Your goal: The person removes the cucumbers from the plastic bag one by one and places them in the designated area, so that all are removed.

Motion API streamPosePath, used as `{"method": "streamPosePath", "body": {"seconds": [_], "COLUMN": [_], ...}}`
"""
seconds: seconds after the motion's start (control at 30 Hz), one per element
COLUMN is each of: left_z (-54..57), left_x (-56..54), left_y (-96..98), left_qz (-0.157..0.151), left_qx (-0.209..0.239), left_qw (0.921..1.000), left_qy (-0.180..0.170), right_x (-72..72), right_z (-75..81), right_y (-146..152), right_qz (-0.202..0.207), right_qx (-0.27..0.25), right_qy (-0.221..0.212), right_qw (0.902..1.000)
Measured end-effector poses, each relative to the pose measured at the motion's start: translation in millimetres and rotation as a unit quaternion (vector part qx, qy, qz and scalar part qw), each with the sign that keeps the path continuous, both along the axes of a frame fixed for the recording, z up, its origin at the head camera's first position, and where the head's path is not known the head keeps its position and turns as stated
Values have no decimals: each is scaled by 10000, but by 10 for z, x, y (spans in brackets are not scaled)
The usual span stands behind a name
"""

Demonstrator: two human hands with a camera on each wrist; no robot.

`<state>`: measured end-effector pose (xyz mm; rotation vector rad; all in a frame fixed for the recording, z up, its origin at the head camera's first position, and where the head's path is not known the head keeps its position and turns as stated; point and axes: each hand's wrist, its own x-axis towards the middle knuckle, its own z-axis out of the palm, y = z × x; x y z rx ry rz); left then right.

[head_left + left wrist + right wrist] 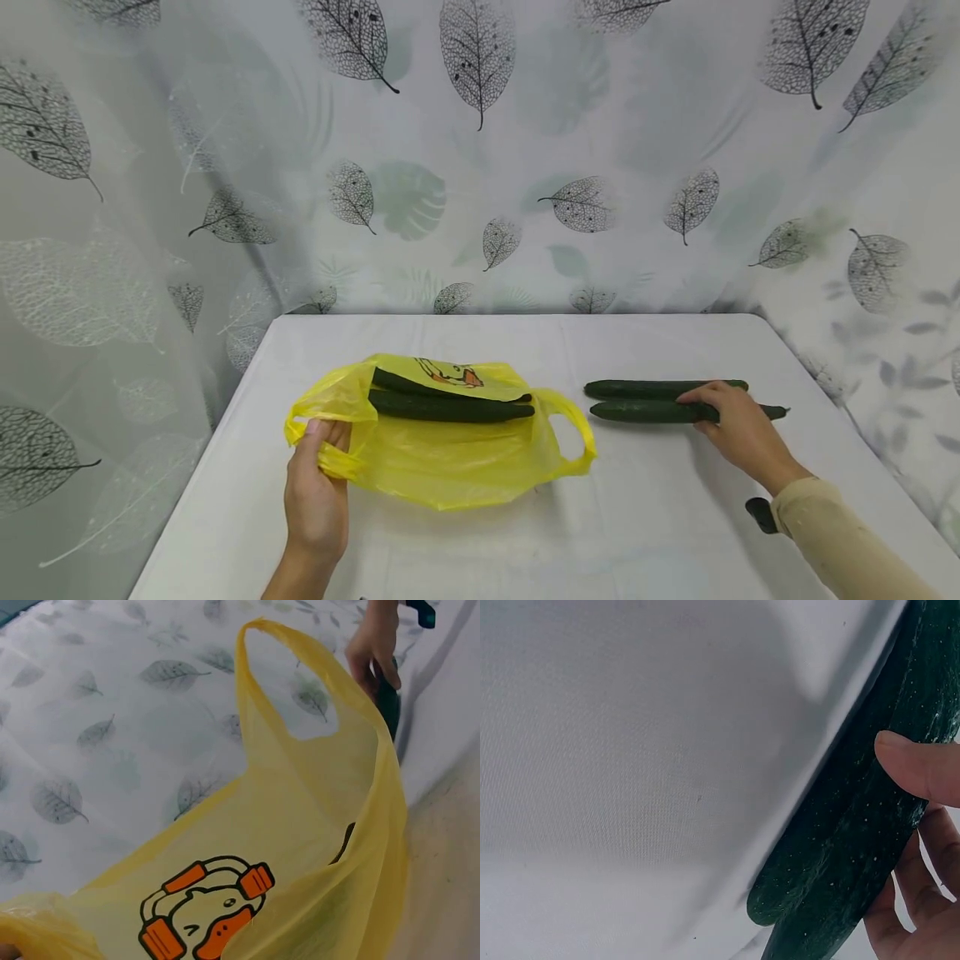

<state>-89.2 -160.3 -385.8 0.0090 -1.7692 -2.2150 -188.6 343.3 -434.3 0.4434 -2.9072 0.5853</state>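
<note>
My left hand grips one handle of a yellow plastic bag, holding its mouth open. Inside lie dark green cucumbers, the front cucumber in plain sight and another cucumber partly covered behind it. On the right side of the table, my right hand holds the nearer cucumber of a pair, thumb on one side and fingers on the other. The farther cucumber lies right alongside. In the left wrist view, a cartoon duck print shows on the bag.
A white-covered table carries everything. Behind and beside it hangs a leaf-patterned curtain. The bag's other handle stands up, loose, between the bag and the pair of cucumbers. A dark band piece sits by my right wrist.
</note>
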Motion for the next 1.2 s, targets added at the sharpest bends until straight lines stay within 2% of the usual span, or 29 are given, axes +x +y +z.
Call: {"method": "streamPosePath", "body": {"seconds": [0.43, 0.73, 1.2], "left_z": [-14, -12, -15], "left_x": [14, 22, 20], "left_y": [9, 5, -12], "left_qz": [-90, -78, -66], "left_qx": [-78, -99, -52], "left_qw": [9998, 9998, 9999], "left_qy": [-184, -161, -102], "right_x": [12, -5, -58], "right_z": [-132, -179, -202], "right_y": [39, 63, 62], "right_qz": [201, 206, 182], "right_qx": [216, 90, 44], "right_qy": [-153, -465, -445], "right_qw": [9994, 9987, 9988]}}
